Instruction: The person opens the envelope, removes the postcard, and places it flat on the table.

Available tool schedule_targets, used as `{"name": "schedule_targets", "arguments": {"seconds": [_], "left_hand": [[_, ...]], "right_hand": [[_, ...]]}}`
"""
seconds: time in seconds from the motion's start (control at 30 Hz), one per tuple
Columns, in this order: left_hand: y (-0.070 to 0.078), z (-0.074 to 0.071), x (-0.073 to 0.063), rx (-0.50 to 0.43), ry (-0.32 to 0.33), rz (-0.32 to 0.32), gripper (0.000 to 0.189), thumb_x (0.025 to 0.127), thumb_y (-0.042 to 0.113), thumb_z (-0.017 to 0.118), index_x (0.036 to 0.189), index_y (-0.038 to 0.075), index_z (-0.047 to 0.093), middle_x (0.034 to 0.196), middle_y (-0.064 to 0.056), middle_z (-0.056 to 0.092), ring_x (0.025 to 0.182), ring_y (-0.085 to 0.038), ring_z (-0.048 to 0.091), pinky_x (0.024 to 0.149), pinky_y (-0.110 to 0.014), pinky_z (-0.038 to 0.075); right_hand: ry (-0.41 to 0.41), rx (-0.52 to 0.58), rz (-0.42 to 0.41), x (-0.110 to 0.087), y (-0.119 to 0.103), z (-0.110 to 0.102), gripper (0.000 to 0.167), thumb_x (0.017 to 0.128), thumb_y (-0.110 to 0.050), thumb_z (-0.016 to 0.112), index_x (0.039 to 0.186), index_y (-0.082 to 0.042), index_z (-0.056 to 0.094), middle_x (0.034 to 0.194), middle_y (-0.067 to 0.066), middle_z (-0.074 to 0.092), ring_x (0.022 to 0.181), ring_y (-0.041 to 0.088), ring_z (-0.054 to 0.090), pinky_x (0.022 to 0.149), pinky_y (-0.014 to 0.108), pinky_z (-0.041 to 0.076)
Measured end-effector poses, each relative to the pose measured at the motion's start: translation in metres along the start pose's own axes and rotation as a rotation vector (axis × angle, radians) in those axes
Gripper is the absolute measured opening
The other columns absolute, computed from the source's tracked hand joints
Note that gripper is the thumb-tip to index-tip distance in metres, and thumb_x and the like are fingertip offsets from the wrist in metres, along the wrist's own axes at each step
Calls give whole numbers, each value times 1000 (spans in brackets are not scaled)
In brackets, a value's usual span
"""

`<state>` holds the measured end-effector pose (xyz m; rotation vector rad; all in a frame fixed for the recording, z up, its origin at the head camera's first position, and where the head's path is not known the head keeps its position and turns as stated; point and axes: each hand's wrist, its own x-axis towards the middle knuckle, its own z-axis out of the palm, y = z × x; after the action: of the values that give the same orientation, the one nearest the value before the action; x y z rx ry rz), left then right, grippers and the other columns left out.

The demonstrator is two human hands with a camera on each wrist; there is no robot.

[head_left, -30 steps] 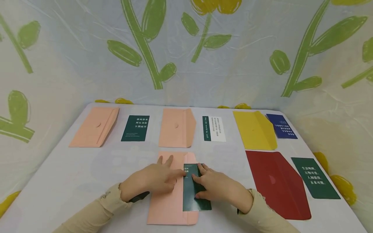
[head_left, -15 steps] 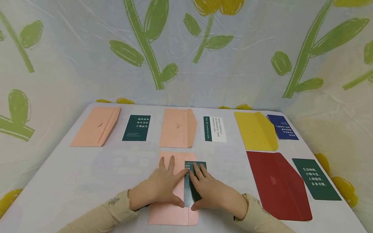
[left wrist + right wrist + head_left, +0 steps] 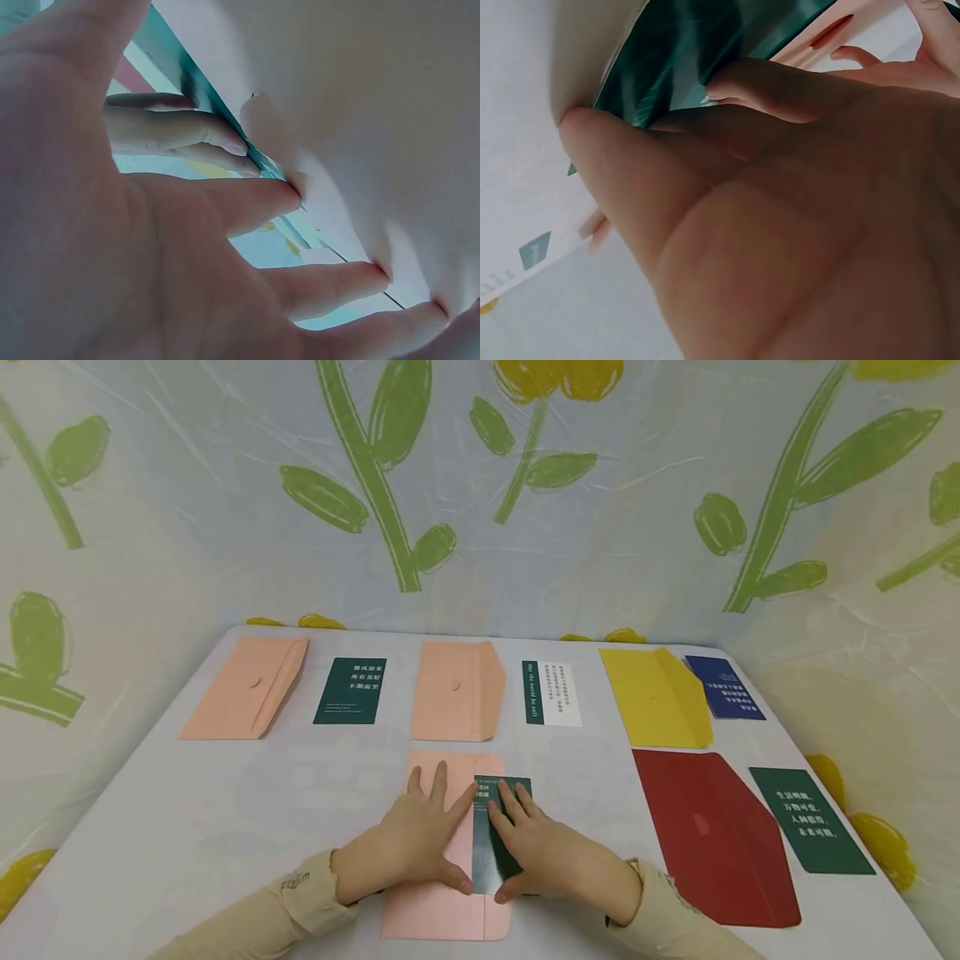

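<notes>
A pale pink envelope (image 3: 435,914) lies flat on the table at the near middle, its flap side to the right. My left hand (image 3: 420,839) rests on it with fingers spread, the fingertips touching the pink paper (image 3: 360,112) in the left wrist view. A dark green card (image 3: 486,858) lies at the envelope's mouth, and its left part, with cut-off lettering, is hidden inside. My right hand (image 3: 551,856) rests on the card's right side with extended fingers, thumb near its lower edge. The right wrist view shows these fingers against the green card (image 3: 682,52).
Behind lie two pink envelopes, one left (image 3: 243,689) and one central (image 3: 446,693), plus a green card (image 3: 349,693) and a white-and-green card (image 3: 558,693). To the right are a yellow envelope (image 3: 648,697), blue card (image 3: 726,687), red envelope (image 3: 716,852) and green card (image 3: 813,847).
The card has shifted left, farther into the envelope, and slightly away from me. My left thumb and fingers have spread wider; my right hand moved left with the card. The last half second shows little motion.
</notes>
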<state>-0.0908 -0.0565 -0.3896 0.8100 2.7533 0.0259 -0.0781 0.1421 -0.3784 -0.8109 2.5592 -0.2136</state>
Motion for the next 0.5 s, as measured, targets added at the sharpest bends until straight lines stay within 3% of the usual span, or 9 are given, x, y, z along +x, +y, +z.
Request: {"name": "schedule_targets", "arguments": {"seconds": [0.17,0.5], "left_hand": [[1,-1,1,53,-5,-10,119,62,81,71,155,18,35,153,-33,30,130,-60,37,94,-48,51],[0,-2,2,68,-49,-27,121,60,82,72,156,22,33,155,-30,26,132,-60,34,93,-50,52]], "right_hand": [[1,20,-10,-3,6,1,104,76,-48,83,152,1,34,162,24,15,147,45,15,105,50,41],[-18,68,-3,-9,17,-1,104,74,-44,85,153,-1,33,164,19,12,149,41,12,101,46,46]]}}
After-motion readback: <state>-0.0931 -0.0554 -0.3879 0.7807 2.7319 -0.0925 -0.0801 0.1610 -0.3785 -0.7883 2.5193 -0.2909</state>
